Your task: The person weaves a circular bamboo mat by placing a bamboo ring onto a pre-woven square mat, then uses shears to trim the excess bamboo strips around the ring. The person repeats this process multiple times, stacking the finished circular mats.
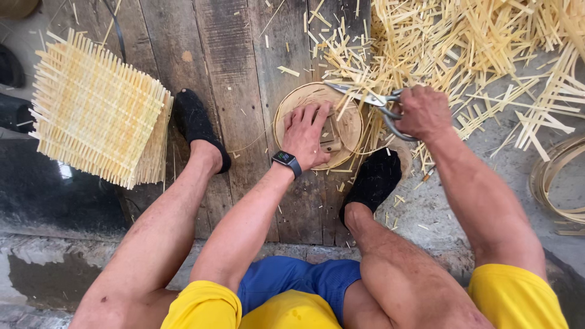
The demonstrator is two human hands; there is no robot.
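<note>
Round basket [347,125] pinned under spread left hand [306,135]; right hand [425,111] grip clenching scissors [372,100]; strip pile [463,49] beside.

Small rectangular smartwatch screen [282,157] on the left wrist, dark face with faint coloured marks, black band

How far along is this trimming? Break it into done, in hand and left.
Done: a stack of woven mats lies at the left, and a heap of cut strips covers the floor. In hand: the left hand presses on a round basket while the right hand holds scissors at its rim. Left: strip ends jut past the rim, untrimmed.
</note>
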